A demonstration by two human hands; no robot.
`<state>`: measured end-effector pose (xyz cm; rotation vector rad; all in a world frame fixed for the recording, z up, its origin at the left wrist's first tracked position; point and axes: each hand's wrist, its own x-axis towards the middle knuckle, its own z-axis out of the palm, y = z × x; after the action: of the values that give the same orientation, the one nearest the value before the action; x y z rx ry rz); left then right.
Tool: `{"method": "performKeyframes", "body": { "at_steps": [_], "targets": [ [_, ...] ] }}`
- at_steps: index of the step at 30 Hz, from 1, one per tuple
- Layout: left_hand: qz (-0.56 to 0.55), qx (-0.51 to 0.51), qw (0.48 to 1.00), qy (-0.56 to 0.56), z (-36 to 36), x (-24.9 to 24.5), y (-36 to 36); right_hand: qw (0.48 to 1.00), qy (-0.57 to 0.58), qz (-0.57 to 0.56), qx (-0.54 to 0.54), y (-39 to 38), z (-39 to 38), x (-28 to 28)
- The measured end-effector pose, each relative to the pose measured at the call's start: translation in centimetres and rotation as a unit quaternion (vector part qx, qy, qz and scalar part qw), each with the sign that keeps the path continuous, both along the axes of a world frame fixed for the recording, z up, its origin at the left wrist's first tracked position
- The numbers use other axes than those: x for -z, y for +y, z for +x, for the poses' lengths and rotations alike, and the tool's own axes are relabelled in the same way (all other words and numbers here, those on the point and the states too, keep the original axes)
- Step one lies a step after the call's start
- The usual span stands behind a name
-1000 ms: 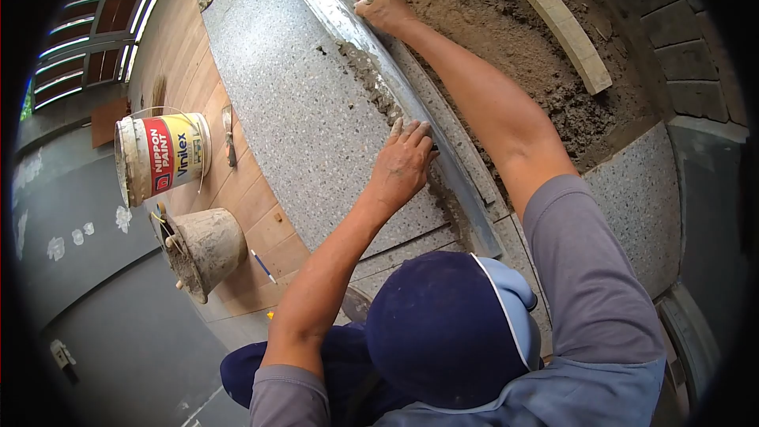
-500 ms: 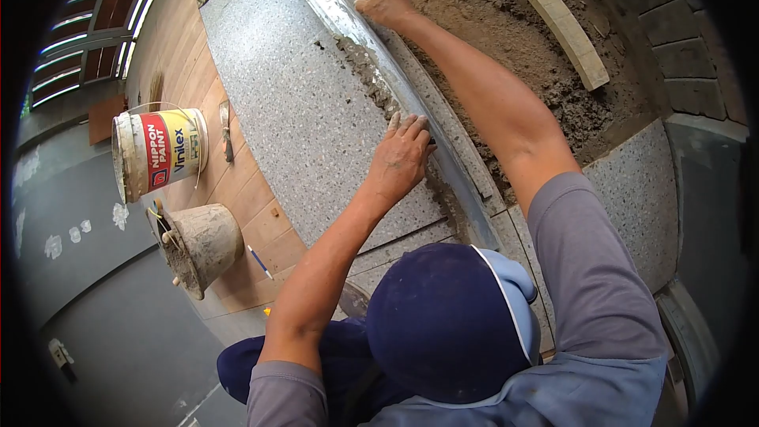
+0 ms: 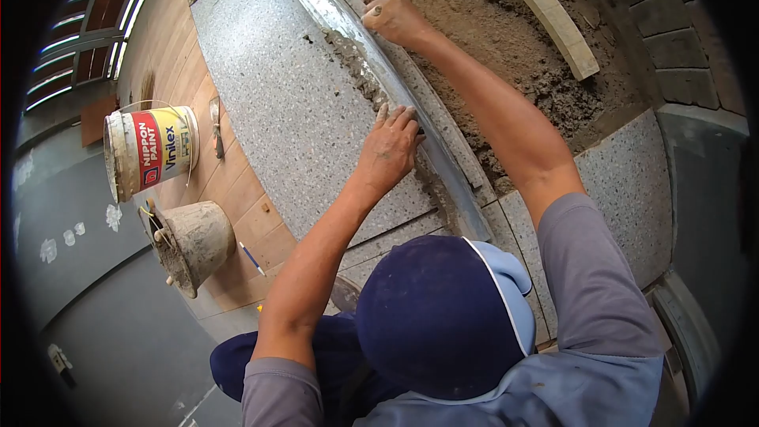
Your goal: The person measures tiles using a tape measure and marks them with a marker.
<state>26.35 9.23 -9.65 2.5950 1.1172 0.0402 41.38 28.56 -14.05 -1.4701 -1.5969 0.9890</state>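
Observation:
My left hand rests with bent fingers on the near edge of a long metal bar. A small dark bit shows beneath its fingertips; what it belongs to is hidden. Farther up the bar, on its soil side, my right hand is closed round a tool whose rounded handle end pokes out of the fist. The rest of that tool is out of sight. Wet mortar lies in a rough strip between the bar and the speckled grey slab.
At the left stand a paint bucket and a mortar-smeared bucket. A trowel and a blue-and-white pen lie on the wood-look floor. Bare soil with a curved pale strip lies right of the bar. A capped head fills the bottom middle.
The whole view has shifted slightly left. My right hand has come a little nearer along the bar, still closed on the tool. My left hand stays at the bar's edge.

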Motion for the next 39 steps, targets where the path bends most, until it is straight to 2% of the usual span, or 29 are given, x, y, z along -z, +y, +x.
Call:
{"method": "performKeyframes", "body": {
  "at_steps": [9, 12, 15, 18, 24, 30, 39],
  "targets": [
    [0.028, 0.003, 1.0, -0.002, 0.1, 0.5, -0.2, 1.0, 0.026, 0.005, 0.007, -9.8, 2.7, -1.5],
    [0.027, 0.005, 1.0, -0.002, 0.3, 0.4, -0.2, 0.996, -0.013, -0.075, -0.045, -12.8, 4.5, -3.1],
    [0.045, 0.018, 0.999, 0.0, 0.1, 0.9, 0.0, 0.999, -0.006, -0.02, -0.04, -15.8, 5.2, -2.1],
    [0.038, 0.008, 0.999, -0.01, 0.2, 0.5, -0.2, 0.997, -0.014, -0.064, -0.033, -19.0, 6.0, -2.7],
    [0.054, 0.007, 0.999, -0.004, 0.3, 0.7, -0.2, 0.999, 0.012, -0.03, -0.004, -25.2, 7.3, -4.4],
    [0.044, 0.014, 0.999, -0.005, 0.5, 0.5, -0.2, 0.996, -0.047, -0.076, -0.029, -29.9, 8.6, -4.6],
    [0.051, 0.022, 0.998, 0.0, 0.4, 0.9, -0.3, 0.992, -0.047, -0.116, -0.023, -34.9, 9.6, -5.7]
  ]
}}
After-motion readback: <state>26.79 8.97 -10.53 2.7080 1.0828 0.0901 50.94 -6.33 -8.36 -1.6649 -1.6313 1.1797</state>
